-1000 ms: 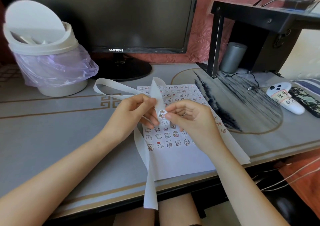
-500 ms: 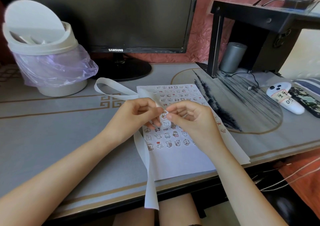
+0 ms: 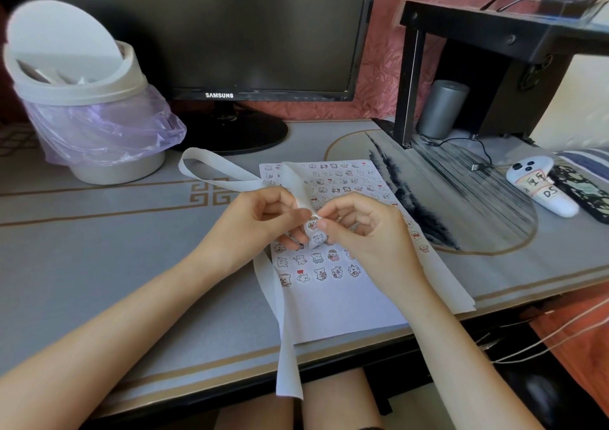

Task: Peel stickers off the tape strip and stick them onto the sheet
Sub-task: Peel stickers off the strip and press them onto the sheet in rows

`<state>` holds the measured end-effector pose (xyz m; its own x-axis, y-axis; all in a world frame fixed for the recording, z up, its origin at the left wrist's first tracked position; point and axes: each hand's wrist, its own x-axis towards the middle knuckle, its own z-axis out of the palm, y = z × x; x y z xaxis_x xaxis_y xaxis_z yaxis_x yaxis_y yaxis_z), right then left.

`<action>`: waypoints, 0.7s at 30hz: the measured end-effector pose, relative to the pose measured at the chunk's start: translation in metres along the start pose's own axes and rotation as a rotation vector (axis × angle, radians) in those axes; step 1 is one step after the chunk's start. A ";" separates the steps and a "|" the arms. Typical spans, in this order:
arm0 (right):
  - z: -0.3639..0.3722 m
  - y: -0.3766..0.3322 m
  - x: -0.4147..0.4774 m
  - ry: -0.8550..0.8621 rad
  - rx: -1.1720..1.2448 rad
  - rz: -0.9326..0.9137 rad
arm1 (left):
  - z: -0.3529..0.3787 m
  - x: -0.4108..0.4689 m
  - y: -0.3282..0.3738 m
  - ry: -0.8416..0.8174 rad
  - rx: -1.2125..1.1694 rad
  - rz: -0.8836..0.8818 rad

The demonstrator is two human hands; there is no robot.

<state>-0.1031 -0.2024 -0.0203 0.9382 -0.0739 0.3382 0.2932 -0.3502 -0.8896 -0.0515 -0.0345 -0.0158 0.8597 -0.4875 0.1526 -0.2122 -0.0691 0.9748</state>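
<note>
A long white tape strip (image 3: 286,317) loops over the desk and hangs past its front edge. My left hand (image 3: 260,222) grips the strip just above the white sheet (image 3: 342,301), which carries several rows of small cartoon stickers. My right hand (image 3: 359,231) pinches the edge of a sticker (image 3: 313,223) on the strip with thumb and forefinger. Another sticker (image 3: 318,239) sits just below it on the strip. Both hands hover over the middle of the sheet and hide part of it.
A lidded white bin (image 3: 82,100) with a purple bag stands at the back left. A Samsung monitor (image 3: 250,34) is behind the sheet. At the right are a black shelf (image 3: 494,50), a grey cylinder (image 3: 441,108), a white remote (image 3: 540,184) and a round mat (image 3: 461,192).
The upper part of the strip has folded down and lower over the sheet. Both hands have drawn closer together on the sticker.
</note>
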 end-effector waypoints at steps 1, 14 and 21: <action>0.001 0.000 0.000 0.000 -0.001 0.001 | 0.000 0.000 0.000 -0.001 0.006 0.001; 0.005 -0.004 0.000 0.052 -0.226 -0.124 | 0.000 0.000 0.003 0.011 0.007 -0.011; 0.004 0.003 -0.001 0.063 -0.263 -0.150 | 0.000 0.000 0.002 0.005 0.023 -0.044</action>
<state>-0.1023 -0.1994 -0.0246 0.8726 -0.0577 0.4850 0.3618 -0.5907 -0.7212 -0.0519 -0.0341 -0.0140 0.8706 -0.4793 0.1110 -0.1849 -0.1098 0.9766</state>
